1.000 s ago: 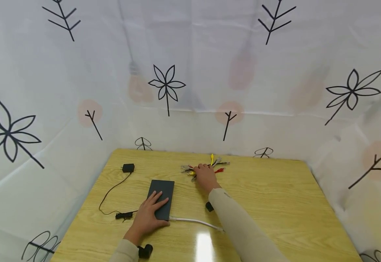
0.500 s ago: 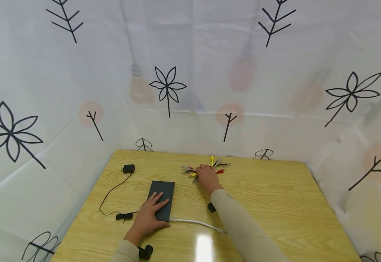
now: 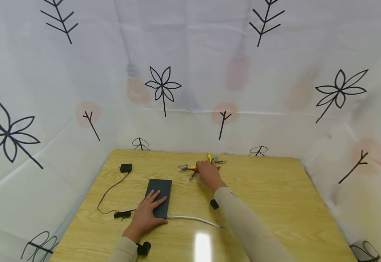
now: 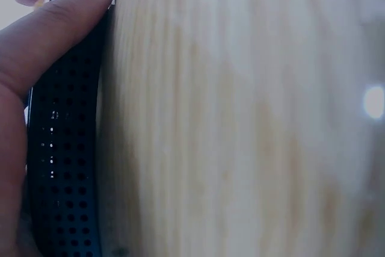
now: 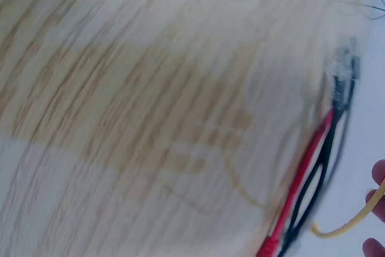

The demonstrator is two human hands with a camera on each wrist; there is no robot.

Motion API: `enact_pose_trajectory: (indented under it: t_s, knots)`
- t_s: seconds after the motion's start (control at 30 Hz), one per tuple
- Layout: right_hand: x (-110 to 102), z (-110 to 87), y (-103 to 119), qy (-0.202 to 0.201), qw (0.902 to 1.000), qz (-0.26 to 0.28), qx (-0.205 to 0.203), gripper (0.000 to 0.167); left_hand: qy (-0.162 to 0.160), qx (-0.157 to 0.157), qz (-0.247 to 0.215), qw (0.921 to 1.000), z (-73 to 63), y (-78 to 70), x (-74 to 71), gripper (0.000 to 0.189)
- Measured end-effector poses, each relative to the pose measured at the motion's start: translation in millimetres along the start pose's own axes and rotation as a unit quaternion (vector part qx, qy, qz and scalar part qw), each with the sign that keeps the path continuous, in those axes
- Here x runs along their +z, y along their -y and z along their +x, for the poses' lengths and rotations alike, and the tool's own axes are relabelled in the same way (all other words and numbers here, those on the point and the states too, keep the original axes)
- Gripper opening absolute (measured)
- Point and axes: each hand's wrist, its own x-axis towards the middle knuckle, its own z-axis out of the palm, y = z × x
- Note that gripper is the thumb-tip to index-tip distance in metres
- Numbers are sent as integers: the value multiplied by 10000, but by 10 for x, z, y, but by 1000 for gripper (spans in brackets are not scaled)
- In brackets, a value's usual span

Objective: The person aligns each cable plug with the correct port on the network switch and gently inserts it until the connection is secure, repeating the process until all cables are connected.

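My left hand (image 3: 146, 214) rests with spread fingers on top of a flat dark box (image 3: 165, 185), its thumb along the near edge. In the left wrist view, the box's side (image 4: 69, 148) has rows of small holes with a few lit dots. A whitish cable (image 3: 195, 218) with a plug runs out of the box's near right corner. Farther back, my right hand (image 3: 209, 174) is over a bunch of network cables (image 3: 186, 168) in yellow, red, black and grey. The right wrist view shows its fingers pinching a yellow cable (image 5: 346, 230), beside red (image 5: 298, 179) and black cables (image 5: 328, 148).
A black power adapter (image 3: 126, 167) lies at the back left, its thin cord leading to a tied black bundle (image 3: 122, 214) left of the box. White patterned cloth (image 3: 190, 72) hangs behind and beside the wooden table (image 3: 269, 193).
My right hand has shifted slightly at the bunch, and a yellow plug at its left has moved up and back. The left hand stays on the box. The head view has turned slightly.
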Motion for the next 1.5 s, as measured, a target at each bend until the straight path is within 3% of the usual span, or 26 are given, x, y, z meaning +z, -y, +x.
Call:
enact_pose_trajectory:
  t_s: [0.2, 0.37, 0.67, 0.83, 0.97, 1.07, 1.13, 1.27, 1.33, 1.4, 1.5]
  knots:
    - [-62, -115, -33, -638, 9972, 366, -107, 10, 163, 153, 55, 9997, 2, -76, 41, 87]
    - [-70, -199, -53, -1249, 9883, 789, -368, 7, 134, 77, 70, 9999, 30, -126, 31, 87]
    - [68, -440, -18, -828, 9894, 1187, -121, 7, 170, 43, 151, 9997, 1, -134, 23, 88]
    - [162, -569, 41, -757, 9821, 1726, -12, 11, 109, 36, 64, 9999, -5, -135, 23, 88]
    - [190, -645, 80, -411, 9678, 2459, 353, 24, 175, -9, 83, 9998, 7, -139, 31, 88]
    - [199, -681, 105, 53, 9489, 3031, 879, 36, 149, -23, 71, 9999, 3, -148, 24, 87]
    - [216, -686, 118, 341, 9325, 3375, 1243, 39, 121, -52, 39, 9999, -4, -156, 10, 87]
    - [227, -705, 128, 693, 8879, 4209, 1720, 33, 66, -57, -36, 10000, -3, -161, -2, 87]
    - [232, -721, 126, 732, 8735, 4463, 1803, 31, 59, -41, -35, 10000, 4, -153, 11, 88]
    - [227, -744, 128, 710, 8681, 4566, 1813, 31, 54, -25, -25, 10000, 8, -146, 27, 88]
    - [226, -772, 137, 688, 8729, 4521, 1699, 33, 88, -26, -13, 10000, 8, -145, 42, 88]
